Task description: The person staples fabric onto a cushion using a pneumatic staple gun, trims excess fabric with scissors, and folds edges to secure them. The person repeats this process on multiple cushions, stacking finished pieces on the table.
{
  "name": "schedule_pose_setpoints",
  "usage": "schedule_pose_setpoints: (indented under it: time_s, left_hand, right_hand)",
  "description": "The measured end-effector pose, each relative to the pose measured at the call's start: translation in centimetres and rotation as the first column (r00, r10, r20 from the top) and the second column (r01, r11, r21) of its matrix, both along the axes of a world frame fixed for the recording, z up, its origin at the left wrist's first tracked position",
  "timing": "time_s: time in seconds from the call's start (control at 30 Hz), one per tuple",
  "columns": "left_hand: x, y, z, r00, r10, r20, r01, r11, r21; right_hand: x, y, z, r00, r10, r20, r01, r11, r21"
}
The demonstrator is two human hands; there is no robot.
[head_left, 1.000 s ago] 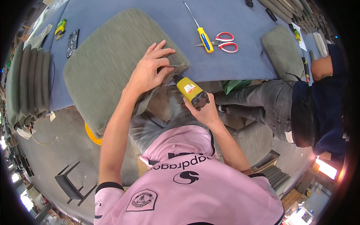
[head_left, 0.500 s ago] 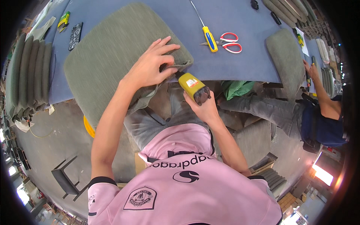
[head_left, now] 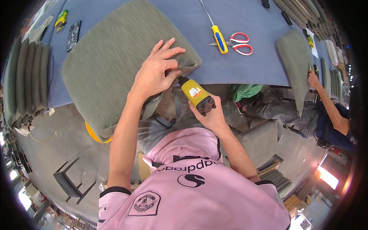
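Note:
A grey-green upholstered cushion (head_left: 119,50) lies on the blue-covered table, its near side overhanging the edge. My left hand (head_left: 156,73) rests on the cushion's near right part, thumb and forefinger pinching the loose fabric edge (head_left: 184,68) near the corner while the other fingers stretch out. In my right hand (head_left: 212,115) is a yellow and black staple gun (head_left: 195,93). Its black nose points at the folded fabric, close to my left thumb; whether it touches is hard to tell. Loose fabric hangs below my left wrist.
Right of the cushion lie a yellow-handled screwdriver (head_left: 219,40) and red-and-white scissors (head_left: 240,43). A phone (head_left: 73,36) and a yellow-green box (head_left: 61,19) lie at the left, beside stacked cushions (head_left: 25,80). Another person's arm (head_left: 329,101) reaches to the table at the right, near a grey-green pad (head_left: 293,65).
The cushion's near left part has shifted slightly left and down, and my left forearm has swung rightward. The staple gun has tilted a little. The other person's leg and hand have moved.

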State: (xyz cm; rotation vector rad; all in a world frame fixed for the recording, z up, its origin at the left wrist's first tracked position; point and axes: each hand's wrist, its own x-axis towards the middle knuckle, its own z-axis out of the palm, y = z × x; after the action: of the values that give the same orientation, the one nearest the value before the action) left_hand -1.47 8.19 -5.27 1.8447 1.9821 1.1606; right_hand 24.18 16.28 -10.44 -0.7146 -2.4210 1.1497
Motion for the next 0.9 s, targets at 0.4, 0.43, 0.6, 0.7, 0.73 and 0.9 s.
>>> schedule_pose_setpoints:
  time_s: [0.4,0.43,0.6,0.7,0.73,0.9]
  left_hand:
    - [-0.5,-1.4,0.6,0.999,0.043,-0.018,-0.043,0.999,0.033]
    - [-0.4,-1.3,0.4,0.999,0.048,-0.014,-0.048,0.998,0.036]
    - [-0.2,-1.1,-0.1,0.997,0.078,0.003,-0.078,0.996,0.051]
    - [0.1,-1.2,-0.1,0.996,0.086,0.022,-0.087,0.995,0.048]
    - [0.1,-1.1,-0.2,0.996,0.090,0.013,-0.090,0.995,0.044]
    - [0.3,-0.9,0.0,0.994,0.103,-0.030,-0.102,0.994,0.041]
  right_hand:
    - [-0.4,-0.8,1.5,1.000,-0.002,0.003,0.003,0.963,-0.271]
    - [-0.2,-0.9,1.4,1.000,0.003,-0.024,-0.008,0.977,-0.211]
    - [-1.3,-1.0,2.5,0.997,-0.013,-0.081,-0.006,0.973,-0.232]
    - [-1.0,-0.9,2.1,0.998,-0.004,-0.060,-0.006,0.986,-0.167]
    - [-1.0,-1.1,2.9,0.999,0.001,-0.048,-0.008,0.988,-0.153]
    - [-1.0,-1.6,2.8,0.997,-0.033,-0.067,0.035,0.999,0.033]
